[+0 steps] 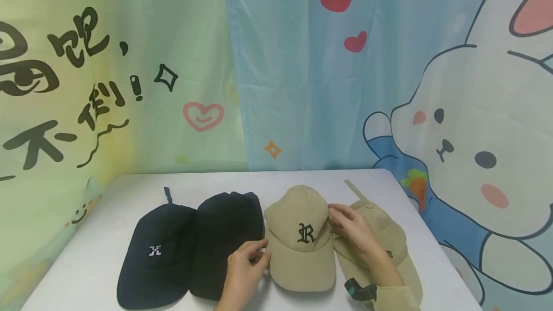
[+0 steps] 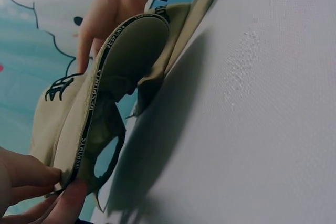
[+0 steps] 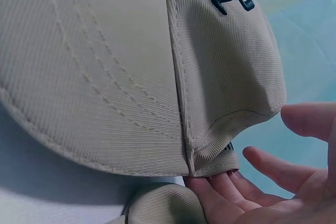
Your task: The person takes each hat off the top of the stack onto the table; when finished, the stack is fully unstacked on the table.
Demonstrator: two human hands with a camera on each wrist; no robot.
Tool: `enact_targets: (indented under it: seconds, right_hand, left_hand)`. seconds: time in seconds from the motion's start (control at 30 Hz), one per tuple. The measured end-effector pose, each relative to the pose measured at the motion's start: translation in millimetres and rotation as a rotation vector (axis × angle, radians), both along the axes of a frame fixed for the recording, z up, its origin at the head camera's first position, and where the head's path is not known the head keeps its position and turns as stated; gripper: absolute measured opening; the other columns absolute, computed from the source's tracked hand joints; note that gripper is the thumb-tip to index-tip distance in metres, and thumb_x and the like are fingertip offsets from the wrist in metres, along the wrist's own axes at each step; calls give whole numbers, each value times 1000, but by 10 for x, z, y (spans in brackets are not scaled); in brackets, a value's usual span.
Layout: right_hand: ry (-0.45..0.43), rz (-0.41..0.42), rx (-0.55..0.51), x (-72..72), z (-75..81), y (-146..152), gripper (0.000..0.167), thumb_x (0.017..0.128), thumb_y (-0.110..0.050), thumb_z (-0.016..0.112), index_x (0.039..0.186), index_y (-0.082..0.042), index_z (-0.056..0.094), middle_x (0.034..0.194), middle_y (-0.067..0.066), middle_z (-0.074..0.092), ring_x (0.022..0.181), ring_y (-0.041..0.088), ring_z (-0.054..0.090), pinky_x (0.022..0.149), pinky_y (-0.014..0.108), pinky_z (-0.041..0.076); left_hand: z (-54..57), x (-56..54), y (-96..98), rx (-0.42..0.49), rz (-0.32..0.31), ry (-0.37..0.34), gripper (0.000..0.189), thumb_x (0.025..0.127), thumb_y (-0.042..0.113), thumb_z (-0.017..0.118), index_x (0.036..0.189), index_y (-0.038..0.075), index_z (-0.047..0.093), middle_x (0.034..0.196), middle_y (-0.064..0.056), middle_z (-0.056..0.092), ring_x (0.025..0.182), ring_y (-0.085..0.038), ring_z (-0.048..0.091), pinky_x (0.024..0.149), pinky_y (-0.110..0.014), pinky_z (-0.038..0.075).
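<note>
A tan baseball cap [image 1: 298, 268] with a dark embroidered R on its front is held between both hands, brim toward me. My left hand [image 1: 245, 272] pinches its left edge where brim and crown meet. In the left wrist view the underside of the cap [image 2: 134, 51] shows, tilted above its shadow, with lettered tape along the inner band. At the cap's other side is my right hand [image 1: 356, 229]; in the right wrist view, several fingers [image 3: 223, 192] tuck under the lower band and another digit touches the crown. Those tucked fingertips are hidden.
Another tan cap [image 1: 390, 227] with its strap sticking up lies at right, partly under my right forearm. To the left, a navy cap [image 1: 151, 272] with a small white mark overlaps a black cap [image 1: 224, 239]. All lie on a white table [image 1: 86, 258] before a printed curtain [image 1: 281, 61].
</note>
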State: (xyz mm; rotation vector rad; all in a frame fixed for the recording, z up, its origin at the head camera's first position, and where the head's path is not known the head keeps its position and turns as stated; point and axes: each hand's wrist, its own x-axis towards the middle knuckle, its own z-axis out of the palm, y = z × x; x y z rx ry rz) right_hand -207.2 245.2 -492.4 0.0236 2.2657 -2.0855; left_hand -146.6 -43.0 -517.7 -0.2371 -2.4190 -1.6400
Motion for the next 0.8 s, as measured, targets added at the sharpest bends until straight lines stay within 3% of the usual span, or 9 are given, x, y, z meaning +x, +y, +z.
enact_targets:
  seconds: [0.6, 0.8]
  right_hand:
    - [7, 6, 37, 2, -36, -38, 49, 103, -24, 56, 138, 8, 47, 138, 26, 49, 113, 32, 60, 98, 40, 50]
    - [18, 9, 60, 9, -23, -47, 50, 103, -24, 55, 139, 9, 46, 139, 28, 48, 113, 33, 59, 100, 43, 49]
  left_hand:
    - [8, 12, -8, -83, 0, -21, 26, 84, 0, 73, 109, 3, 73, 104, -2, 70, 79, -6, 66, 61, -21, 54]
    - [0, 21, 6, -99, 7, 24, 23, 83, -1, 73, 105, 5, 75, 102, 0, 70, 78, -7, 65, 59, -21, 54]
